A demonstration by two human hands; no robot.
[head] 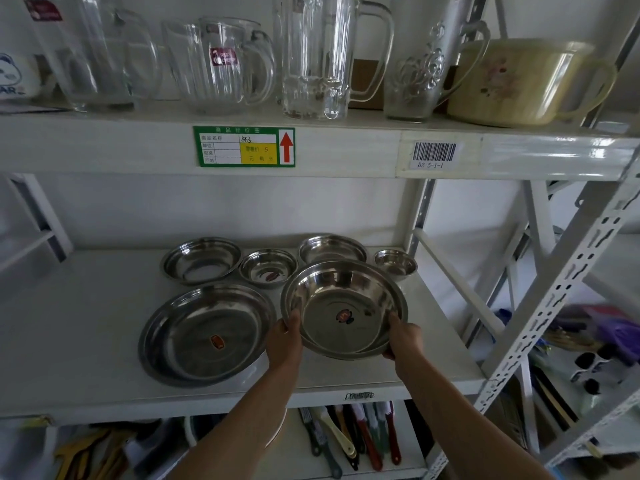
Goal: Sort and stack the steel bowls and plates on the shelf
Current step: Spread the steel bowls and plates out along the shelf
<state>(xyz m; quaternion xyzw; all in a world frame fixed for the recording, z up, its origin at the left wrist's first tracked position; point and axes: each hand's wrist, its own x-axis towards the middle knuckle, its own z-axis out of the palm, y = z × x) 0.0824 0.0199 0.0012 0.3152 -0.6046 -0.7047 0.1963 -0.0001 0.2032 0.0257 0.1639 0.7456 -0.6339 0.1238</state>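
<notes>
Shelf (86, 341) of white metal carries steel bowls beneath glass jugs (221, 64).

White metal shelving (346, 150) stands against a pale wall (225, 206) in even, soft light. A slotted angle-iron upright (568, 271) slants at the right. A green price label (244, 146) and a barcode sticker (433, 154) mark the upper shelf's edge.

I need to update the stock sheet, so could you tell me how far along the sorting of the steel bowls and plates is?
Early, by the look of it. No stack is visible yet. In hand: the left hand and right hand grip the large steel bowl, tilted. Left: the large steel plate and four smaller bowls at the back lie singly on the shelf.
</notes>
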